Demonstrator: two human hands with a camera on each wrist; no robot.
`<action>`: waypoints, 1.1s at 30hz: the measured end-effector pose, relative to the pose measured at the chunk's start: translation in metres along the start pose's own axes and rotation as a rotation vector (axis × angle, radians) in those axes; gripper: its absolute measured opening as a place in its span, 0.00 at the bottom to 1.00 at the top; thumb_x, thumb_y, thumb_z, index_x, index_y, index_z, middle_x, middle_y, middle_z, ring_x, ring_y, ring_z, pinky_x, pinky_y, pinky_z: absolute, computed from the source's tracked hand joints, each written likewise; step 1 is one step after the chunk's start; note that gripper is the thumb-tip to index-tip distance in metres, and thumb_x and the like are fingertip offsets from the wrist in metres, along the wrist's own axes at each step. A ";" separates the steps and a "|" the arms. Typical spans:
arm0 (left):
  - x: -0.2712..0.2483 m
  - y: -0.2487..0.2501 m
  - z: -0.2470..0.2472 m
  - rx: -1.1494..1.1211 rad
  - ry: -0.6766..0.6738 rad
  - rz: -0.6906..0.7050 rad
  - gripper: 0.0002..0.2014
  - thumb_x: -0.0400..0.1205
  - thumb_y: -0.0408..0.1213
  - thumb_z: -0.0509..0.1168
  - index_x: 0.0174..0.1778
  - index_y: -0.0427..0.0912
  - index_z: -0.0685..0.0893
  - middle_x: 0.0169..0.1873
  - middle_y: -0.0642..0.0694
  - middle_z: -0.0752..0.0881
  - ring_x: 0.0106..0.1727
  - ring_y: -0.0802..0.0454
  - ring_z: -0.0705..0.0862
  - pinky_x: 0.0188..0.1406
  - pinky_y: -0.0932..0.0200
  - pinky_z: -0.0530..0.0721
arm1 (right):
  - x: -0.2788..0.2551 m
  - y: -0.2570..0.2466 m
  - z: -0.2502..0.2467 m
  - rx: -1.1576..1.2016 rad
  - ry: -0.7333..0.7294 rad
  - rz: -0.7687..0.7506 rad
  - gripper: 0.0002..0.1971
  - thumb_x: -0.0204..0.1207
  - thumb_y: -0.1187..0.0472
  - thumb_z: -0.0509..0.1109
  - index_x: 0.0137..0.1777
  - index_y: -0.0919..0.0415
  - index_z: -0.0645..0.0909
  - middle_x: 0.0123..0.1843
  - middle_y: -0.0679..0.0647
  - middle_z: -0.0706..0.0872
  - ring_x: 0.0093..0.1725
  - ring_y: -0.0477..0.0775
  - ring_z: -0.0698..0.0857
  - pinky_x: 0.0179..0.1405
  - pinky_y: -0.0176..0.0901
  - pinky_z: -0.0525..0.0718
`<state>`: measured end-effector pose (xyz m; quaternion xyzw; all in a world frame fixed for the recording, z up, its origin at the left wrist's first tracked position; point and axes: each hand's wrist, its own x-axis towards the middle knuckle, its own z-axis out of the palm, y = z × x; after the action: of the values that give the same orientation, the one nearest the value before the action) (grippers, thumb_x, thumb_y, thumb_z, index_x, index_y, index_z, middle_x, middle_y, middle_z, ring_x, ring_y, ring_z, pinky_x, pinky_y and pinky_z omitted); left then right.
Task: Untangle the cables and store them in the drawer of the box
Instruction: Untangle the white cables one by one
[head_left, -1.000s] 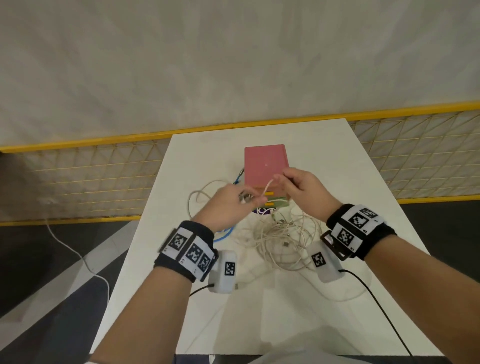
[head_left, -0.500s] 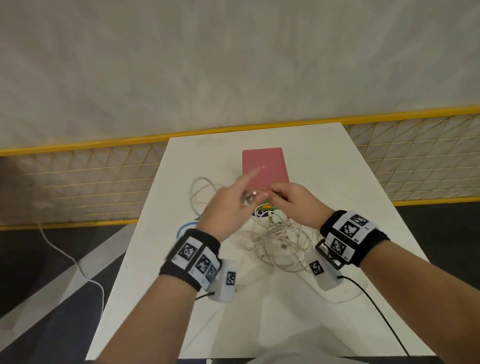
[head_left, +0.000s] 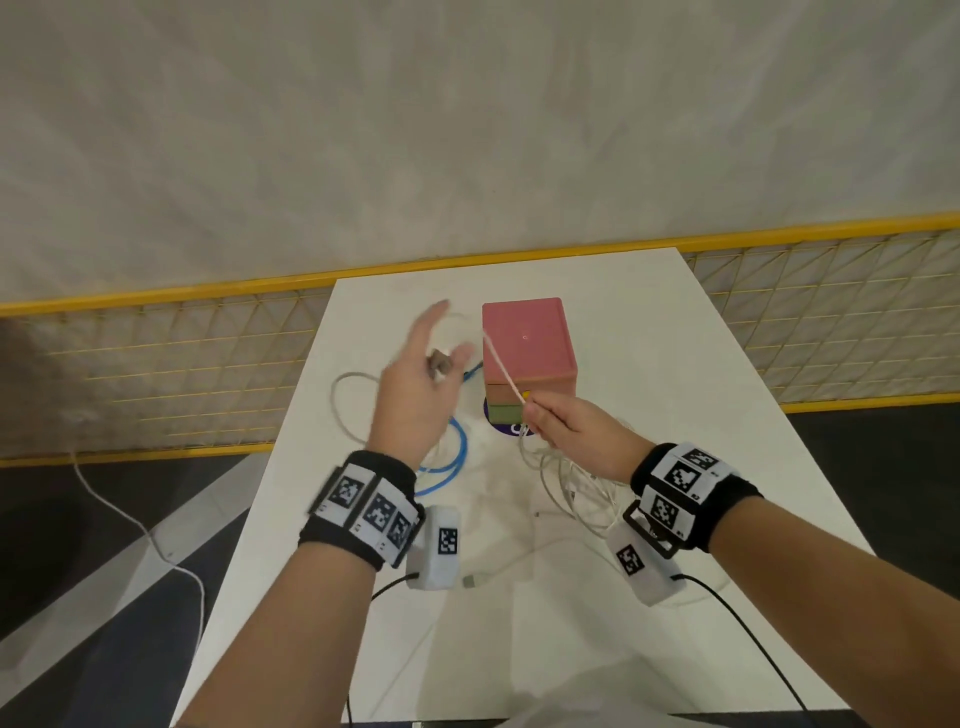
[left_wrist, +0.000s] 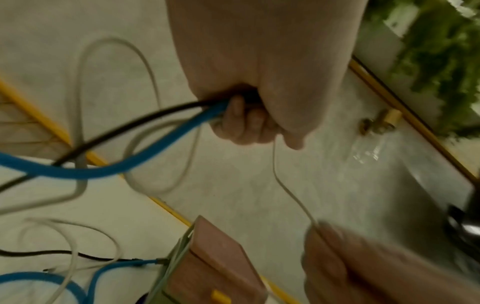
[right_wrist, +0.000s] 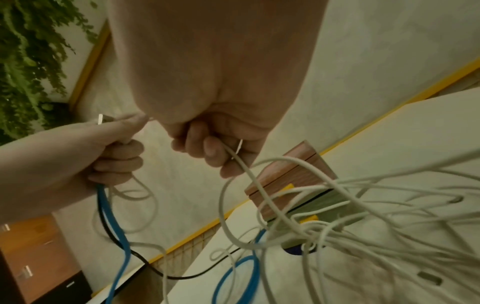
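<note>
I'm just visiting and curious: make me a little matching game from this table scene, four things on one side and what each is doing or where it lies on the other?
Things:
1. left hand
2. right hand
3. pink box
4. white cable tangle

States:
A. stands at the far middle of the table
B. pinches a thin white cable
C. heaped on the table under the right wrist
D. raised, grips blue and black cables

Pairs: 1-D, 2-B, 3-A, 4-C

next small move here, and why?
Probably keep drawing the left hand away leftward: it grips the blue cable and a plug, the right hand pinches the taut white strand, and the white tangle lies knotted before the box.
</note>
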<state>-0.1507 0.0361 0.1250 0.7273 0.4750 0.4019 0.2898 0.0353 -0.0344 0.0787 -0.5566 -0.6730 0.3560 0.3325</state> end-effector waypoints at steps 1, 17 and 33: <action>-0.006 0.001 0.006 0.004 -0.143 0.032 0.26 0.83 0.48 0.66 0.76 0.67 0.68 0.39 0.51 0.84 0.31 0.65 0.77 0.41 0.69 0.78 | 0.002 -0.003 0.002 -0.002 0.007 -0.018 0.14 0.87 0.60 0.54 0.39 0.61 0.73 0.31 0.44 0.70 0.30 0.39 0.70 0.35 0.33 0.70; -0.011 -0.008 0.024 -0.017 -0.298 0.062 0.15 0.79 0.53 0.69 0.38 0.45 0.80 0.26 0.57 0.78 0.27 0.62 0.73 0.30 0.68 0.70 | 0.010 -0.011 -0.004 0.150 0.037 -0.073 0.12 0.86 0.66 0.54 0.46 0.67 0.78 0.32 0.48 0.77 0.34 0.41 0.74 0.38 0.33 0.74; -0.023 -0.007 0.035 0.053 -0.313 -0.015 0.17 0.78 0.62 0.66 0.58 0.60 0.84 0.40 0.47 0.90 0.42 0.46 0.87 0.47 0.45 0.87 | 0.010 -0.005 0.000 0.083 0.104 -0.027 0.11 0.85 0.67 0.55 0.44 0.66 0.76 0.31 0.41 0.74 0.29 0.37 0.74 0.33 0.28 0.72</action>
<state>-0.1288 0.0158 0.0941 0.7850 0.4398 0.2687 0.3438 0.0308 -0.0257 0.0837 -0.5509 -0.6471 0.3495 0.3945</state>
